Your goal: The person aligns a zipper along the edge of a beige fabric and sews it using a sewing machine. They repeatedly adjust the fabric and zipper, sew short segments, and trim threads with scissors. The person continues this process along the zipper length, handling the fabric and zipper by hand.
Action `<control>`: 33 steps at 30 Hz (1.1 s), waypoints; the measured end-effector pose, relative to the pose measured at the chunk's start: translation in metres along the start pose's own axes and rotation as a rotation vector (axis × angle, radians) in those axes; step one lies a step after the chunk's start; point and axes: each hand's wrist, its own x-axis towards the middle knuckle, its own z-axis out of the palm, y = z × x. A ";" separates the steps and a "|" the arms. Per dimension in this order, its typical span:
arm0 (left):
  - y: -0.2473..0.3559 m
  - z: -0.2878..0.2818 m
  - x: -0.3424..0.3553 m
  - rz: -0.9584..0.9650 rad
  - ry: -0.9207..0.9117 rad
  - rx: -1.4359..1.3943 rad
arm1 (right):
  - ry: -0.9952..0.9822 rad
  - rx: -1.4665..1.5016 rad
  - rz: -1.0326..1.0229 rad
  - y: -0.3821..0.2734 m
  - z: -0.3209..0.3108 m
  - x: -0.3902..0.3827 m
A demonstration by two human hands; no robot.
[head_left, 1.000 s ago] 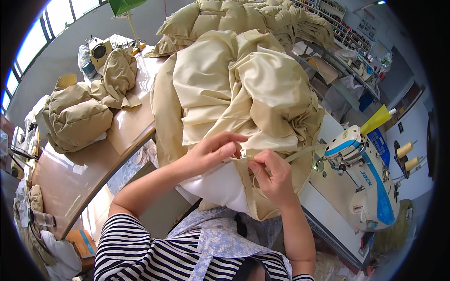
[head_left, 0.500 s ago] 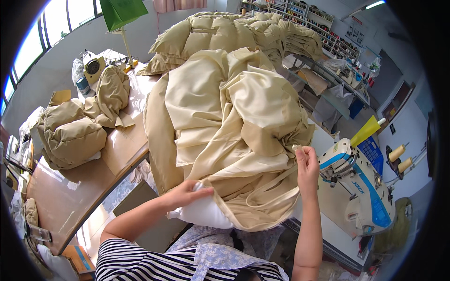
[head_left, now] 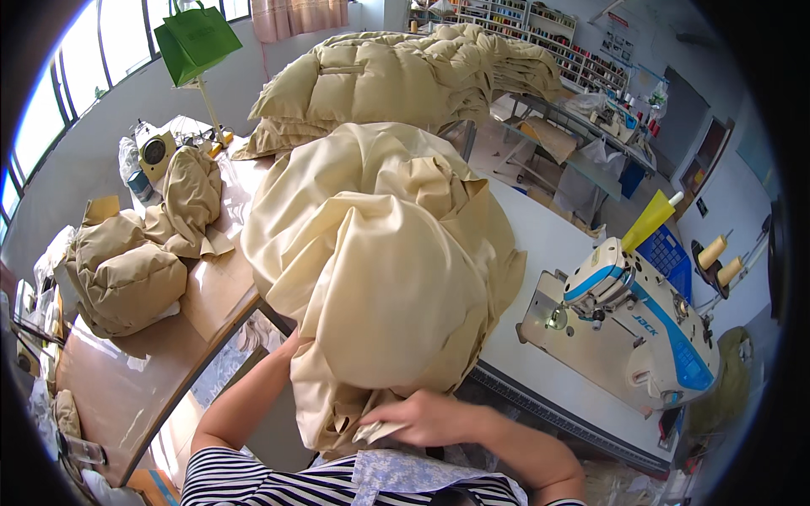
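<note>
A large beige garment (head_left: pixel 396 295) is bunched in a rounded heap in front of me, with its lower folds hanging close to my body. My right hand (head_left: pixel 429 418) crosses inward to those lower folds, its fingers closed on a small edge of the cloth. From the left, my left forearm (head_left: pixel 246 396) reaches under the garment. The cloth covers my left hand, so its fingers are hidden. Right of the heap, a white and blue sewing machine (head_left: pixel 641 325) stands apart from both hands.
Behind the garment lies a tall pile of quilted beige pieces (head_left: pixel 371 80). Another beige bundle (head_left: pixel 126 270) rests on the brown table (head_left: pixel 118 379) at left. A green bag (head_left: pixel 196 42) hangs on a stand. Yellow thread cones (head_left: pixel 714 250) stand behind the machine.
The spread garment has been gathered and turned over into a heap. My right hand moved from beside the machine inward and down; my left hand went beneath the cloth. The white material is now hidden.
</note>
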 end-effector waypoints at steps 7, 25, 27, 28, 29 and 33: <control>-0.067 -0.025 -0.116 0.008 -0.097 0.317 | 1.230 -0.103 0.321 0.096 -0.216 -0.036; 0.425 -0.174 -0.173 1.542 1.418 1.364 | 1.479 0.455 -0.295 0.023 -0.166 -0.011; 0.463 -0.195 -0.183 0.863 1.688 1.684 | 1.535 0.081 -0.333 0.004 -0.144 -0.016; 0.473 -0.205 -0.181 0.266 1.804 1.746 | 1.503 -0.253 -0.232 0.003 -0.129 -0.006; 0.471 -0.211 -0.168 0.246 1.672 1.663 | 1.441 -0.612 -0.220 0.005 -0.112 0.006; 0.429 -0.153 -0.080 0.461 1.523 1.748 | 0.607 -0.806 -0.038 0.043 -0.034 0.044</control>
